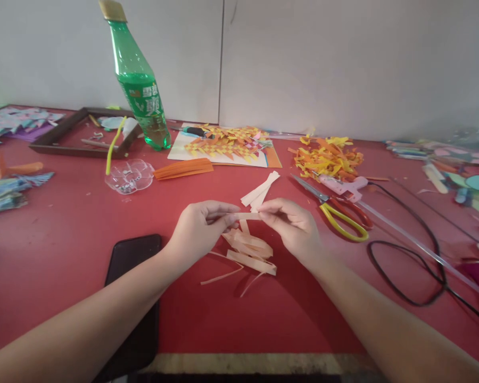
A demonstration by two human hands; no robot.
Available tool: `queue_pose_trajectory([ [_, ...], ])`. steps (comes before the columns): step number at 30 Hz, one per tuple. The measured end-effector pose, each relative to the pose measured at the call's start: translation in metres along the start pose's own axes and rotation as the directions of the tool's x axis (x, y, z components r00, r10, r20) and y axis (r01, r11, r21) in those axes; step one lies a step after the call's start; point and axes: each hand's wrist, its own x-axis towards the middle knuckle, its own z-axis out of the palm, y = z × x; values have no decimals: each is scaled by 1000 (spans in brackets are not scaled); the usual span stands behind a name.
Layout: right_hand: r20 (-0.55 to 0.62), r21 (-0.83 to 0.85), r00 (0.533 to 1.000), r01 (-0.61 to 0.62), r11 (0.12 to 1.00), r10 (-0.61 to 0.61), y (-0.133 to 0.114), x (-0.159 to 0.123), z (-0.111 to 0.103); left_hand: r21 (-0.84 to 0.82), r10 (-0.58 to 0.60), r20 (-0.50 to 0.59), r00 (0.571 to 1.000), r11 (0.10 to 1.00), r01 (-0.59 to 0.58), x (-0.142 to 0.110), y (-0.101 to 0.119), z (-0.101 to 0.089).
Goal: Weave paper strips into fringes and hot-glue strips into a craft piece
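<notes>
A narrow cream paper strip [248, 216] stretches level between my two hands above the red table. My left hand [205, 226] pinches its left end between thumb and fingers. At the other end, my right hand [289, 223] grips it the same way. Just below lie several loose, curled peach paper strips [249, 250], some of them thin offcuts. Behind the fingers, a few flat cream strips [260, 191] rest crossed over one another. Scissors with red and yellow handles [343, 218] lie to the right of my right hand.
A phone [133, 260] lies under my left forearm. A green bottle [143, 101], a clear petal-shaped dish [130, 176] and orange strips [186, 168] stand farther back. Yellow-orange paper pieces [331, 159] are piled at the back right, beside a pink glue gun [343, 186] with a black cord [407, 303].
</notes>
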Motion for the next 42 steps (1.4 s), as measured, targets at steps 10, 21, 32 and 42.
queue_pose_trajectory([
  [10, 124, -598, 990, 133, 790, -73, 18, 8, -13, 155, -4, 263, 965, 987, -38, -7, 2, 1],
  [21, 193, -730, 980, 172, 662, -41, 17, 8, -4, 380, 238, 358, 903, 846, -374, -11, 4, 4],
  [32, 262, -317, 838, 544, 777, -479, -18, -12, -6, 82, 270, -13, 963, 960, -268, -2, -7, 2],
  [42, 73, -68, 949, 310, 948, -305, -2, -13, -16, -273, 63, 66, 996, 961, -43, -1, 4, 3],
])
